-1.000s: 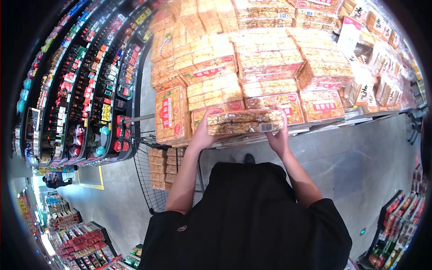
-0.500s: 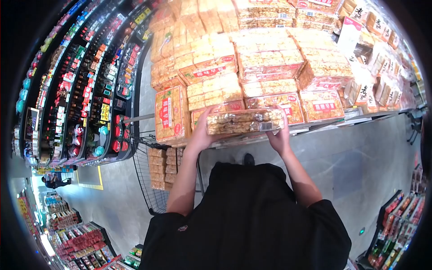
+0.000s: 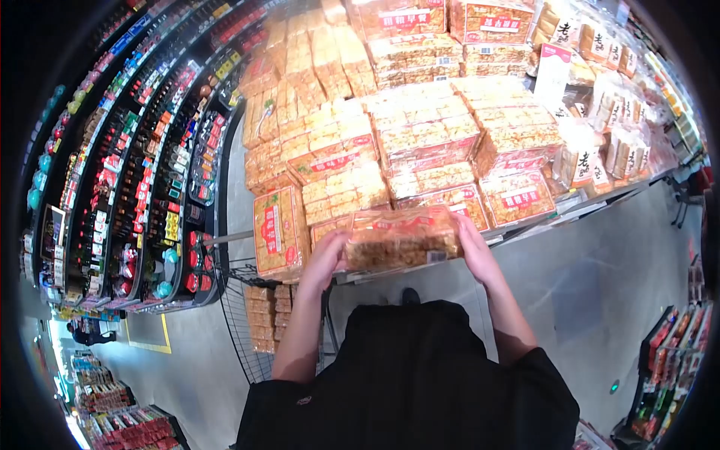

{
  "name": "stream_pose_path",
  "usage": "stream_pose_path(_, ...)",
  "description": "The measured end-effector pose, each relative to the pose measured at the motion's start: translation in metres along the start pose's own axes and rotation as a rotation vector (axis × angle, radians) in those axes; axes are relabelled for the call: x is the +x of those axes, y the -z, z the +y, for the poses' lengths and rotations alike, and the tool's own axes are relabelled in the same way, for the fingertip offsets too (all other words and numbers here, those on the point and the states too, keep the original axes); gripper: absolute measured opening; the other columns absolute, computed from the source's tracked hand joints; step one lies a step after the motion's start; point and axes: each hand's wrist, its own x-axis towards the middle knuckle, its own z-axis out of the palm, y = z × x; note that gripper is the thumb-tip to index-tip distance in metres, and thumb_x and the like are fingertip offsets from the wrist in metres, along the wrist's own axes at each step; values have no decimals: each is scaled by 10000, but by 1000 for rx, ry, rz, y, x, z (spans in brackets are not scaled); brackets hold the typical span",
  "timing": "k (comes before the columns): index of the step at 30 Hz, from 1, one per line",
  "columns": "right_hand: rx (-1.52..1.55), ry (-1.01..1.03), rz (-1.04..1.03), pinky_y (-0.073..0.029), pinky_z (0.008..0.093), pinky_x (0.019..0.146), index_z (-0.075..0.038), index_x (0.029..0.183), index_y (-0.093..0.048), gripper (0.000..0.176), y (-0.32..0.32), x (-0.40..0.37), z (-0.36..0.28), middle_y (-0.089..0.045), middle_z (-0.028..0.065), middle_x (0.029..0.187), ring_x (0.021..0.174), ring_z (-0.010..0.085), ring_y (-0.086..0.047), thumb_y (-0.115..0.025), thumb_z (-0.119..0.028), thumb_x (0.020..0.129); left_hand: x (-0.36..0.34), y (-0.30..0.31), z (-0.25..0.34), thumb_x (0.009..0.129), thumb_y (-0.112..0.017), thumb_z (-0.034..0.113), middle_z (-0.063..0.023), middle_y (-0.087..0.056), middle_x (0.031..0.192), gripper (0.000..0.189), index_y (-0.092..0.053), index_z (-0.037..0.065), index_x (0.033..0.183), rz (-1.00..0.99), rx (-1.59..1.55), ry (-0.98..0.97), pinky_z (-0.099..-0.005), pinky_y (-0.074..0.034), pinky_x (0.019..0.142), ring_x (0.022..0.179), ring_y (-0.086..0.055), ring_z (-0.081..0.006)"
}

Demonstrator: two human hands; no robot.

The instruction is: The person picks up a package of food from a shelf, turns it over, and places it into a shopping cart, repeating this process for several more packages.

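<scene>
Between my two hands is a clear-wrapped pastry pack (image 3: 405, 244) with a red label, held in front of the display. My left hand (image 3: 328, 259) grips its left end, and my right hand (image 3: 471, 244) grips its right end. Both sets of fingers are closed against the wrapper. Just beyond it, similar pastry packs (image 3: 442, 202) are stacked in rows on the display. One pack (image 3: 276, 232) stands upright at the front left corner, its red label facing me. The far side of the held pack is hidden.
A wire cart (image 3: 251, 330) with several packs in it stands at my left. Tall shelves of bottles and jars (image 3: 150, 165) line the left side. Bagged bread (image 3: 626, 150) and a sign (image 3: 553, 75) are at the right. A person (image 3: 90, 334) is far off at left.
The held pack has come lower and tipped so that more of its red-labelled face shows. Both hands have moved down with it. The view has tilted up, showing more of the back rows.
</scene>
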Motion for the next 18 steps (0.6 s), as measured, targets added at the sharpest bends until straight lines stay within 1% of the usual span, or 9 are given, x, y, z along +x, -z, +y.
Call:
stream_pose_path(3, 124, 170, 127, -278, 349, 1176, 7, 1533, -295, 526, 7, 3, -4, -392, 165, 1541, 1447, 234, -350, -465, -166, 1066, -3, -28, 4, 934, -626, 106, -75, -661, 1176, 527, -443, 27, 1422, -28, -44, -246, -174, -399, 567, 686, -504, -39)
stream_pose_path(4, 243, 182, 122, -240, 347, 1199, 0, 1564, -230, 608, 12, 8, -4, -261, 179, 1624, 1502, 247, -264, -511, -98, 1033, 9, -25, -1, 878, -654, -23, -146, -418, 1554, 815, -229, 65, 1567, -110, -21, -240, -187, -457, 647, 767, -524, -28)
stream_pose_path(7, 295, 200, 123, -232, 346, 1202, -12, 1588, -162, 680, 22, 26, 12, -215, 186, 1642, 1516, 248, -231, -532, -105, 1026, 24, -41, -8, 830, -676, -100, -164, -243, 1643, 997, -87, 96, 1610, -156, -8, -420, -237, -515, 705, 837, -563, -48)
stream_pose_path(8, 268, 220, 126, -251, 342, 1195, -21, 1600, -107, 757, 25, 32, 11, -201, 188, 1649, 1511, 247, -244, -551, -45, 989, 28, -44, -2, 787, -692, -150, -164, -109, 1678, 1136, 31, 132, 1616, -176, -19, -347, -260, -528, 730, 943, -588, -80)
stream_pose_path(11, 282, 176, 133, -286, 340, 1182, -22, 1602, -85, 813, 39, 45, 7, -209, 190, 1647, 1503, 244, -264, -548, 30, 935, 40, -63, 6, 801, -697, -135, -173, -137, 1671, 1148, 61, 148, 1615, -201, -44, -449, -272, -534, 787, 1089, -599, -127)
stream_pose_path(12, 387, 171, 120, -317, 340, 1167, -24, 1603, -69, 860, 42, 50, 5, -216, 197, 1644, 1495, 241, -279, -543, 65, 892, 44, -66, 8, 792, -689, -155, -152, -234, 1646, 1144, 39, 152, 1619, -206, 7, -517, -296, -523, 914, 1252, -545, -180)
stream_pose_path(15, 338, 277, 145, -316, 339, 1168, -24, 1604, -56, 872, 50, 65, 1, -199, 199, 1648, 1493, 235, -279, -549, 64, 889, 59, -75, 20, 774, -701, -164, -138, -249, 1630, 1173, 52, 149, 1617, -260, 223, -549, -300, -491, 991, 1299, -527, -205)
stream_pose_path(16, 342, 321, 164, -295, 349, 1181, -23, 1602, -20, 908, 50, 72, 4, -147, 215, 1656, 1503, 255, -254, -575, 43, 887, 65, -83, 21, 761, -731, -155, -152, -327, 1566, 1144, -30, 124, 1621, -234, 197, -691, -305, -466, 1031, 1313, -524, -241)
stream_pose_path(18, 103, 341, 275, -272, 359, 1192, -20, 1599, 7, 937, 42, 84, 13, -117, 225, 1658, 1510, 272, -230, -607, 8, 891, 86, -90, 16, 757, -749, -147, -174, -391, 1513, 1100, -102, 100, 1612, 18, 506, -915, -310, -463, 1036, 1306, -532, -264)
